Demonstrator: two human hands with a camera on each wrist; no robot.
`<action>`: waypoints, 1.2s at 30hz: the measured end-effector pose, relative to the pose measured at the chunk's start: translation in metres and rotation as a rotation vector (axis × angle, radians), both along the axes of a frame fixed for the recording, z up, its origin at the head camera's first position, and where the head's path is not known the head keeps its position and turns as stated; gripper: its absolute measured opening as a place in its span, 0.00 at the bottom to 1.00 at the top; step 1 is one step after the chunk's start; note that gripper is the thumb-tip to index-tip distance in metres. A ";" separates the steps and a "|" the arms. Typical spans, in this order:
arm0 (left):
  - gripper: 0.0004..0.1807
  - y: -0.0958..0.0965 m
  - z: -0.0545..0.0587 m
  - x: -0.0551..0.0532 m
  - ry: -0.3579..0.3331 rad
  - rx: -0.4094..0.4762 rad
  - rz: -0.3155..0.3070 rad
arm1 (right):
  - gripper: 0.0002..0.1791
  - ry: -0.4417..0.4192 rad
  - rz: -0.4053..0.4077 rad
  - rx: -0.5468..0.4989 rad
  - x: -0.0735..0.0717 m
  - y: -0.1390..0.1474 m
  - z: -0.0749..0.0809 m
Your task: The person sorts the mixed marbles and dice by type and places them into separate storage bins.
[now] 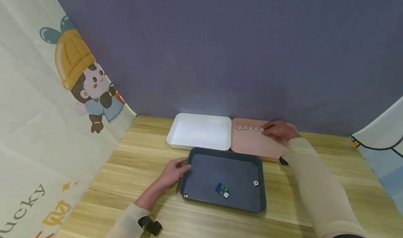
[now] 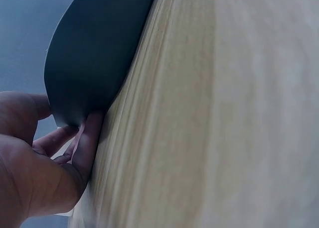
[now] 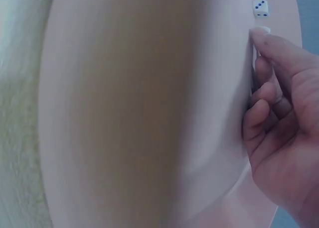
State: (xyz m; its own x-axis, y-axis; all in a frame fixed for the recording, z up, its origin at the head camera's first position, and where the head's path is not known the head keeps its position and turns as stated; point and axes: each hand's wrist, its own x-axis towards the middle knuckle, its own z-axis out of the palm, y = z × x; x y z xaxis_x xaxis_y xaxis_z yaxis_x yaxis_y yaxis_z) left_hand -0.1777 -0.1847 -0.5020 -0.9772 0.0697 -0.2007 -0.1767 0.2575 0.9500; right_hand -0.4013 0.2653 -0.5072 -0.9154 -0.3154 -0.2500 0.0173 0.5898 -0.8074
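My left hand [image 1: 173, 173] grips the left rim of a dark grey tray [image 1: 233, 170], thumb at the rim and fingers along the outer wall, as the left wrist view shows. In that tray lie a white die [image 1: 226, 195] beside blue and green marbles [image 1: 221, 188], and another die [image 1: 255, 183] near the right wall. Over the pink tray [image 1: 252, 143], my right hand [image 1: 280, 130] pinches a white die [image 1: 262, 129] at the right end of a row of several dice [image 1: 250, 128]. The right wrist view shows that die mostly covered by the fingertips.
A white tray [image 1: 199, 131] stands left of the pink one, touching it, behind the dark tray. Single marbles sit in the dark tray's lower left [image 1: 185, 195] and upper right [image 1: 254, 165] corners. The wooden table [image 1: 138, 150] meets a grey-blue cloth [image 1: 220, 56] at the back.
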 end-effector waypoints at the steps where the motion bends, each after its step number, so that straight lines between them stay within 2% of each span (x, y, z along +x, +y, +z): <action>1: 0.26 0.000 0.000 0.000 -0.001 0.001 -0.002 | 0.26 -0.003 0.000 0.003 0.000 0.002 0.000; 11: 0.26 0.004 -0.004 -0.002 -0.002 -0.007 -0.025 | 0.29 -0.029 0.002 0.021 0.005 0.015 -0.004; 13: 0.26 0.007 0.001 -0.002 -0.006 -0.012 -0.022 | 0.29 -0.034 0.007 0.028 0.007 0.015 0.000; 16: 0.25 0.009 0.016 0.001 -0.006 -0.009 -0.024 | 0.30 -0.055 0.022 0.031 0.007 0.014 0.006; 18: 0.24 0.010 0.024 0.003 -0.001 -0.008 -0.026 | 0.30 -0.084 0.045 0.025 0.010 0.010 0.015; 19: 0.24 0.009 0.026 0.004 -0.001 -0.007 -0.027 | 0.26 -0.085 0.068 0.033 0.012 0.006 0.021; 21: 0.24 0.007 0.024 0.001 -0.004 -0.008 -0.020 | 0.23 -0.066 0.101 0.026 0.016 -0.003 0.032; 26: 0.24 -0.001 0.003 -0.012 -0.019 0.000 0.017 | 0.23 0.064 0.218 0.018 0.048 -0.047 0.069; 29: 0.24 -0.006 -0.008 -0.019 -0.017 0.014 0.031 | 0.19 0.166 0.359 0.039 0.077 -0.078 0.084; 33: 0.24 -0.007 -0.012 -0.025 -0.012 0.017 0.027 | 0.09 0.301 0.555 0.044 0.114 -0.114 0.095; 36: 0.24 -0.006 -0.011 -0.027 -0.002 -0.001 0.031 | 0.04 0.352 0.671 0.047 0.137 -0.136 0.098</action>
State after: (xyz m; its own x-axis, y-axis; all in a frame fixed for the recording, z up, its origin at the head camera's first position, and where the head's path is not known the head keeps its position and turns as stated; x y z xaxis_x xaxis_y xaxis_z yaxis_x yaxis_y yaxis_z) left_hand -0.2047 -0.1904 -0.5134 -0.9785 0.0396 -0.2024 -0.1862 0.2524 0.9495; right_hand -0.2646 0.1294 -0.4095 -0.5588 -0.8293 -0.0052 -0.6118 0.4164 -0.6725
